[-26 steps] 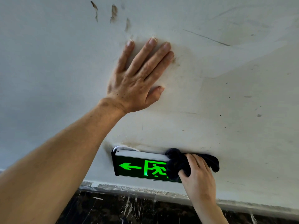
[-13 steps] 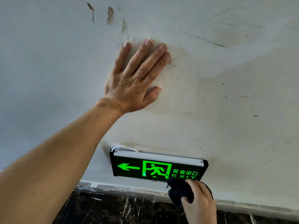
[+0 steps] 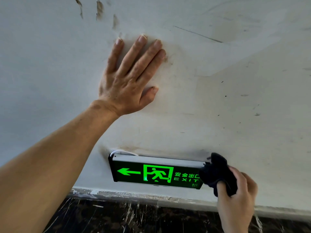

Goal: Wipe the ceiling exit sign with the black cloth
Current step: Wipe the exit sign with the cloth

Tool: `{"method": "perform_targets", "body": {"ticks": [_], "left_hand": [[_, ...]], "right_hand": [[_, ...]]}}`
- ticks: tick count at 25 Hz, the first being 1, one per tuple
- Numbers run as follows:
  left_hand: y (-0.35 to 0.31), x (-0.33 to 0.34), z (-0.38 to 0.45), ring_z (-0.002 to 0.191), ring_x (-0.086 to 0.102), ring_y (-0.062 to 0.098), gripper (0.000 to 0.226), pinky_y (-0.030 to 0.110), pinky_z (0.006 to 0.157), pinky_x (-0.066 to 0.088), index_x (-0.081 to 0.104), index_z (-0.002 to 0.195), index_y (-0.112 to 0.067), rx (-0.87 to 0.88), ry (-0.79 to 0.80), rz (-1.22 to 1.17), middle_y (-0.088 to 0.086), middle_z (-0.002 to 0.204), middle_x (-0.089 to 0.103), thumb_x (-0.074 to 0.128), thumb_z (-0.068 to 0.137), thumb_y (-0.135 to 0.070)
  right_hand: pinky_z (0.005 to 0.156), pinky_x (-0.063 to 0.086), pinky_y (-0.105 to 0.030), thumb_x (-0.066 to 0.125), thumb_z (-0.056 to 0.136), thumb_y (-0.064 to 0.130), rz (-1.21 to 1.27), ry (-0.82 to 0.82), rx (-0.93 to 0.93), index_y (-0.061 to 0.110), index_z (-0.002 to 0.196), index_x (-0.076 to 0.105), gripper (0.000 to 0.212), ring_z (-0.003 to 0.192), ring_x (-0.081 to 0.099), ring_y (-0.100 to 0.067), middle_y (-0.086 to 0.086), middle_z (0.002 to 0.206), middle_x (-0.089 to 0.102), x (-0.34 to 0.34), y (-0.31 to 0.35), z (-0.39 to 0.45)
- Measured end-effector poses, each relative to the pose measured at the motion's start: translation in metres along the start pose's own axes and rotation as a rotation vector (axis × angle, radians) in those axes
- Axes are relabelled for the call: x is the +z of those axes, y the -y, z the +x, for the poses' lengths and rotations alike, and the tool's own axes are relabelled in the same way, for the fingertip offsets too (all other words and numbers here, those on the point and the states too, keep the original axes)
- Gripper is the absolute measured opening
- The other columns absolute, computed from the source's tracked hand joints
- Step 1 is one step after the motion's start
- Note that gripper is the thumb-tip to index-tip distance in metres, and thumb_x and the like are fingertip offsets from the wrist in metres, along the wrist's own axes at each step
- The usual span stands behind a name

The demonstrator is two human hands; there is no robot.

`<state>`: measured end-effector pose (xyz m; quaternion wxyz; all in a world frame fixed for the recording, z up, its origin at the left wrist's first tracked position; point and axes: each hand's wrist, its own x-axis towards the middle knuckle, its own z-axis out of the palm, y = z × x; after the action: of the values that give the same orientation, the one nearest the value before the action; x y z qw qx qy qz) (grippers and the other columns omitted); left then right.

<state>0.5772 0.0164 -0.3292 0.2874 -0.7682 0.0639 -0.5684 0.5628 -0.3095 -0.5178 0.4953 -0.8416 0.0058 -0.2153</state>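
A lit green exit sign (image 3: 151, 172) hangs from the white ceiling, with a left arrow, a running figure and the word EXIT. My right hand (image 3: 239, 197) grips a bunched black cloth (image 3: 217, 174) and presses it against the sign's right end, covering that corner. My left hand (image 3: 127, 78) lies flat on the ceiling above the sign, fingers spread, holding nothing.
The white ceiling (image 3: 235, 98) is scuffed, with dark smears at the top left (image 3: 99, 9). A white cable (image 3: 124, 151) loops out at the sign's top left. Below the sign runs a dark marbled wall (image 3: 134, 217) with a paint-spattered edge.
My right hand with the cloth went from the sign's top right down below its bottom edge, then out and up to the right end. The left hand stayed put.
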Motion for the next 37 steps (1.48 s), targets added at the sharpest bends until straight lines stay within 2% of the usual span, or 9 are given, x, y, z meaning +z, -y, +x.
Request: {"method": "perform_targets", "body": {"ticks": [3,6,12,15,21,24,28,34,37], "left_hand": [[0.0,0.001,0.0,0.147,0.018,0.03,0.072,0.05,0.124,0.004,0.023,0.157,-0.013,0.001,-0.008,0.003,0.006,0.158,0.025,0.044,0.097,-0.047],[0.001,0.001,-0.001,0.147,0.019,0.03,0.072,0.05,0.124,0.003,0.023,0.157,-0.013,0.001,-0.002,0.011,0.006,0.158,0.025,0.044,0.097,-0.047],[0.0,0.003,0.0,0.147,0.019,0.029,0.071,0.051,0.123,0.006,0.025,0.157,-0.013,-0.003,-0.007,0.011,0.006,0.158,0.026,0.04,0.098,-0.049],[0.0,0.003,-0.001,0.147,0.019,0.03,0.072,0.051,0.123,0.006,0.024,0.157,-0.013,-0.006,-0.006,0.011,0.007,0.158,0.026,0.041,0.098,-0.049],[0.0,0.004,0.0,0.147,0.021,0.03,0.07,0.051,0.124,0.007,0.026,0.156,-0.013,-0.004,-0.022,0.023,0.007,0.158,0.027,0.038,0.098,-0.05],[0.001,0.004,0.0,0.146,0.021,0.031,0.07,0.053,0.122,0.01,0.026,0.156,-0.012,-0.004,-0.009,0.019,0.007,0.157,0.027,0.039,0.097,-0.049],[-0.001,0.002,0.0,0.144,0.028,0.034,0.067,0.059,0.117,0.021,0.032,0.153,-0.01,-0.003,-0.012,0.024,0.009,0.155,0.034,0.039,0.098,-0.047],[-0.002,0.0,0.001,0.139,0.036,0.037,0.063,0.067,0.111,0.03,0.04,0.149,-0.008,0.003,-0.028,0.032,0.013,0.149,0.044,0.042,0.098,-0.045],[-0.002,-0.001,0.001,0.139,0.036,0.037,0.062,0.067,0.111,0.03,0.04,0.149,-0.008,-0.003,-0.027,0.037,0.014,0.149,0.045,0.041,0.098,-0.045]], "right_hand": [[0.065,0.05,-0.033,0.072,0.076,0.015,-0.266,0.126,-0.229,0.029,0.116,0.065,0.043,0.088,0.061,-0.02,-0.004,0.13,0.044,0.01,0.007,0.012],[0.073,0.056,-0.041,0.075,0.075,0.029,-0.49,0.345,-0.279,0.026,0.127,0.059,0.055,0.109,0.058,-0.032,-0.008,0.138,0.041,0.035,0.002,0.004],[0.069,0.058,-0.036,0.079,0.067,-0.003,-0.21,0.255,-0.282,0.014,0.116,0.068,0.053,0.104,0.065,-0.028,-0.006,0.125,0.058,0.047,-0.028,0.004],[0.068,0.054,-0.031,0.073,0.069,-0.008,-0.117,0.191,-0.188,0.017,0.112,0.068,0.05,0.104,0.064,-0.021,0.0,0.129,0.056,0.051,-0.031,-0.002],[0.076,0.05,-0.037,0.069,0.076,-0.003,0.079,0.107,-0.006,0.029,0.108,0.052,0.048,0.096,0.057,-0.015,-0.002,0.122,0.056,0.061,-0.038,-0.012],[0.083,0.05,-0.04,0.068,0.08,0.005,0.126,0.18,0.16,0.034,0.102,0.046,0.043,0.098,0.061,-0.019,0.0,0.114,0.059,0.066,-0.055,-0.02],[0.08,0.053,-0.053,0.068,0.076,0.002,0.098,0.302,0.334,0.034,0.095,0.047,0.043,0.09,0.068,-0.031,-0.003,0.111,0.061,0.074,-0.074,-0.029],[0.079,0.052,-0.046,0.072,0.073,0.003,0.004,0.302,0.316,0.028,0.096,0.045,0.043,0.091,0.061,-0.025,-0.004,0.108,0.059,0.082,-0.084,-0.028],[0.079,0.051,-0.045,0.071,0.074,0.005,0.008,0.385,0.432,0.026,0.096,0.048,0.039,0.087,0.062,-0.024,-0.005,0.101,0.062,0.085,-0.095,-0.038]]}}
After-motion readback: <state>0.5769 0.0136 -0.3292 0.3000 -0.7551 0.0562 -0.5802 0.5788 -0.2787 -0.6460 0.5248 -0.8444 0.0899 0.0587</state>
